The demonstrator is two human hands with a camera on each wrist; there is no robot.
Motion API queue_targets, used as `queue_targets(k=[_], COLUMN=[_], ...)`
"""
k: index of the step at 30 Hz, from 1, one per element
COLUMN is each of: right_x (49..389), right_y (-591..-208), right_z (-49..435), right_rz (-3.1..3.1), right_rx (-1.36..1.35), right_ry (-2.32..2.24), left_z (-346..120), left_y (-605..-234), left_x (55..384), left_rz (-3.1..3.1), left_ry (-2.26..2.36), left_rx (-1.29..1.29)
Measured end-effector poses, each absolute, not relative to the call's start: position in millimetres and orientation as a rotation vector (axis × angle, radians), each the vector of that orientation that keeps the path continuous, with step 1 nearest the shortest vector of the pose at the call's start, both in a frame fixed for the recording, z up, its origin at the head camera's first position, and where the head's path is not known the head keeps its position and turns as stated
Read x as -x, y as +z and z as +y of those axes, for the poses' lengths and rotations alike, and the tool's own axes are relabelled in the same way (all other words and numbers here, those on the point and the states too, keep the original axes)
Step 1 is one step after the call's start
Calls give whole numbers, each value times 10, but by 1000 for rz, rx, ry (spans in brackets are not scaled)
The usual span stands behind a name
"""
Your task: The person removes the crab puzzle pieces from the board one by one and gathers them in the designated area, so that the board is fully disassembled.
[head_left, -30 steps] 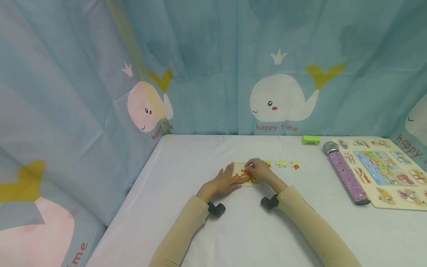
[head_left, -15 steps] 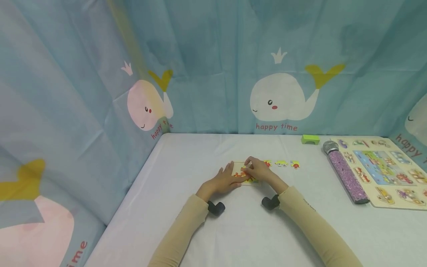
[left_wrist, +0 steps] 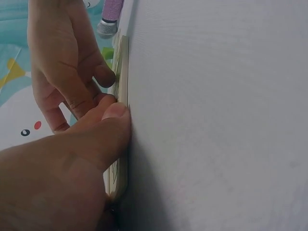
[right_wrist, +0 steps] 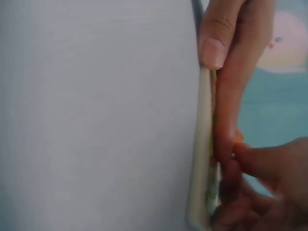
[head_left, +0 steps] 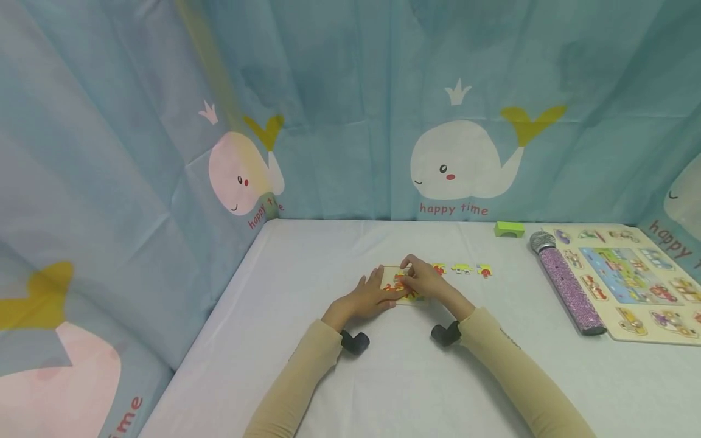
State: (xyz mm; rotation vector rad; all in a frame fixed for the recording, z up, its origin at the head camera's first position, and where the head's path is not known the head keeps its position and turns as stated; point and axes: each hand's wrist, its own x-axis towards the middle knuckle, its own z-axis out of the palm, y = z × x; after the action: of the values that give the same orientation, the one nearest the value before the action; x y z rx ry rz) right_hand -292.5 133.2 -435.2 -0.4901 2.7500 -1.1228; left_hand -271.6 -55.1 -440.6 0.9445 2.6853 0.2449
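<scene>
A small wooden jigsaw board [head_left: 390, 273] lies on the white table, with orange and yellow pieces in it. My left hand [head_left: 368, 299] rests on its left side with extended fingers. In the left wrist view, the left thumb [left_wrist: 115, 113] lies at the board's near edge. From the right, my right hand [head_left: 428, 281] reaches over the board, and its thumb and a finger pinch an orange jigsaw piece [right_wrist: 239, 136], close beside the left index finger. The fingers hide much of the piece. Several loose pieces [head_left: 462, 268] lie in a row right of the board.
A pink glittery microphone [head_left: 569, 286] lies at the right, against a large wooden picture puzzle [head_left: 616, 331] with knobbed pieces. A green arch block [head_left: 509, 229] stands near the back edge. Blue whale-print curtains [head_left: 339, 121] close off the back and left.
My right hand's fingers shift slightly over the board, its index finger lifting a little away. The left hand stays in place.
</scene>
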Motion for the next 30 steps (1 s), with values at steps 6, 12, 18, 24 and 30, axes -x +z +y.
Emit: queue_targets(k=[6, 12, 18, 24, 30], right_x=[2958, 2958, 2943, 2928, 2846], right_y=[-4393, -4360, -4282, -4249, -4273], right_z=[1332, 1351, 1527, 1893, 2280], right_rz=[2800, 2836, 2736, 2726, 2739], right_rx=[477, 389, 213, 119, -10], right_ry=[-1225, -1306, -1440, -1468, -1390], left_z=[-546, -545, -553, -575, -557], left_y=[-4404, -4392, -4391, -4402, -4443], left_x=[2717, 2714, 2737, 2763, 2767], left_rz=[2690, 2681, 2680, 2689, 2674], left_ry=[239, 256, 250, 266, 283], left_rx=[-942, -936, -936, -898, -919])
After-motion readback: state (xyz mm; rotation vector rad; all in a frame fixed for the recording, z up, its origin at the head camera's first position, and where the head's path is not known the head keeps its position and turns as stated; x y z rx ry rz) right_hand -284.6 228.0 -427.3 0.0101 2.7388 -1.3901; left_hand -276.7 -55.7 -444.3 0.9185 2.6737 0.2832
